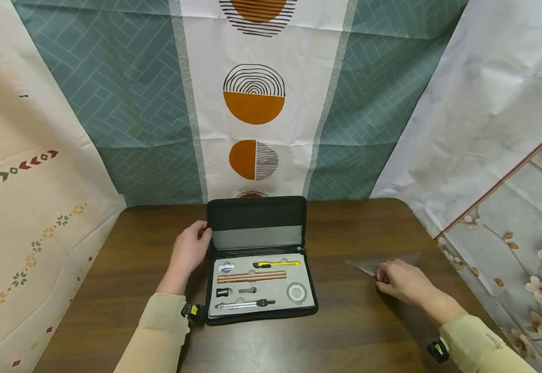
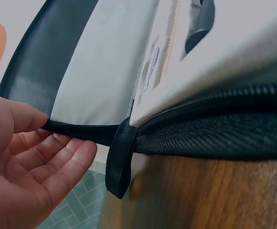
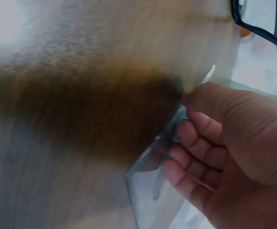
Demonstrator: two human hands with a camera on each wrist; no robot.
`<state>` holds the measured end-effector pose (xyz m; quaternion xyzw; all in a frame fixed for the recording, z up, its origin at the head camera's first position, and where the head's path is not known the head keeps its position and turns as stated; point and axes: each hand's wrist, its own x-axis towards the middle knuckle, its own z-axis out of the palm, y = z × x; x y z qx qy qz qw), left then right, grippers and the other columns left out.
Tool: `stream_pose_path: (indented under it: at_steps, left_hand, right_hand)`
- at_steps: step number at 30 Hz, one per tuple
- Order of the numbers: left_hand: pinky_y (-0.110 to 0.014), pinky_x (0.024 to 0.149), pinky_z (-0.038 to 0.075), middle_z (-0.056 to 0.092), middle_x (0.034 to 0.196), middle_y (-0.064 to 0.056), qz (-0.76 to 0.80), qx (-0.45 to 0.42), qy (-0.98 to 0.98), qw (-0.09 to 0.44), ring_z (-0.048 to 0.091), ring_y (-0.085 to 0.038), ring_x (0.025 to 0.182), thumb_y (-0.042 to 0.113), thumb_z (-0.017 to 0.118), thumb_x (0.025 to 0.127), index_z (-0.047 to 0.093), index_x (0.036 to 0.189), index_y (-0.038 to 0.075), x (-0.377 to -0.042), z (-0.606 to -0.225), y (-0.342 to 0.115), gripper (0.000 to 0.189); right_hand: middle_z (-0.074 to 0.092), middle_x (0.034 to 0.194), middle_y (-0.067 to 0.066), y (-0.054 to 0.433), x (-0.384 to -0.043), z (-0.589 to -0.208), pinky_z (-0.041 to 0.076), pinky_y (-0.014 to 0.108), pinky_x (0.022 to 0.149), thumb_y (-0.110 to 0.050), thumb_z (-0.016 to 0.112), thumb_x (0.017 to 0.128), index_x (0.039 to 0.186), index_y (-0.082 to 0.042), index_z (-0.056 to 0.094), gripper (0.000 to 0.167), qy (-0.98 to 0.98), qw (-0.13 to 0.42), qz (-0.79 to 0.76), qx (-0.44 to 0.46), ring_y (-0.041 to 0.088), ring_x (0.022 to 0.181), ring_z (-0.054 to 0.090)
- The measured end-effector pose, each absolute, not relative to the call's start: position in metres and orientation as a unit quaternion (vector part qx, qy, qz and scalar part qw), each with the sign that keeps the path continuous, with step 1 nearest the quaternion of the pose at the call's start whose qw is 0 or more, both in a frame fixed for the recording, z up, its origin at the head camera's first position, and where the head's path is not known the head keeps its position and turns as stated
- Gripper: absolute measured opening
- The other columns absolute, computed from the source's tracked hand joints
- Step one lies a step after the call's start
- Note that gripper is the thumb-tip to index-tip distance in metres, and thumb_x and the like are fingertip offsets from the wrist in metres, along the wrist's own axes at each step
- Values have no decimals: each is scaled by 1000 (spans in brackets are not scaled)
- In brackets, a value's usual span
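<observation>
An unzipped black case [image 1: 312,290] lies open on the table with its lid [image 1: 257,213] raised at the back. At the lid's left edge, my left hand [image 1: 190,248] pinches the rim between thumb and fingers. In the case's pale tray [image 1: 261,285] are an eraser [image 1: 226,268], a yellow utility knife [image 1: 277,264], wooden pencils [image 1: 251,276], a black sharpener [image 1: 223,292], a small tube [image 1: 247,290], a compass [image 1: 245,304] and a white ring-shaped roll [image 1: 296,293]. Off to the right, my right hand [image 1: 401,282] pinches a clear set square [image 1: 364,265], partly hidden by the fingers.
The brown wooden table [image 1: 336,342] has rounded back corners. Patterned cloth [image 1: 261,171] hangs directly behind it, with more cloth at both sides. A black fabric loop [image 2: 119,162] sticks out at the case's hinge.
</observation>
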<state>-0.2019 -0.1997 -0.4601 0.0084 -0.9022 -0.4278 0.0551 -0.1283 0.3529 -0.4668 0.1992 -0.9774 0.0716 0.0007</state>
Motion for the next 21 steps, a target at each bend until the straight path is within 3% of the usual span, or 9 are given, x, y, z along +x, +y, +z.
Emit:
stream_pose_path:
  at_steps: [7, 15, 21]
  left_hand:
    - [-56, 96, 60, 70, 129, -26, -428, 8, -902, 57, 65, -39, 106, 20, 55, 116, 61, 147, -4, -202, -458, -200, 39]
    - [-55, 93, 60, 70, 126, -25, -425, 11, -903, 59, 64, -38, 104, 19, 56, 116, 62, 146, -3, -202, -459, -201, 38]
    - [-54, 91, 60, 71, 124, -25, -426, 6, -903, 58, 65, -37, 102, 18, 56, 116, 63, 145, -3, -202, -459, -200, 36]
  right_hand:
    - [70, 97, 0, 361, -132, -455, 61, 49, 77, -34, 98, 83, 107, -7, 72, 44, -982, -41, 66, 173, 24, 89, 70]
    - [65, 83, -8, 363, -147, -446, 55, 41, 71, -30, 96, 87, 92, -14, 70, 31, -975, -134, 78, 162, 10, 75, 60]
    - [63, 83, -10, 363, -147, -445, 54, 38, 70, -28, 93, 89, 91, -16, 69, 27, -968, -150, 75, 188, 7, 74, 58]
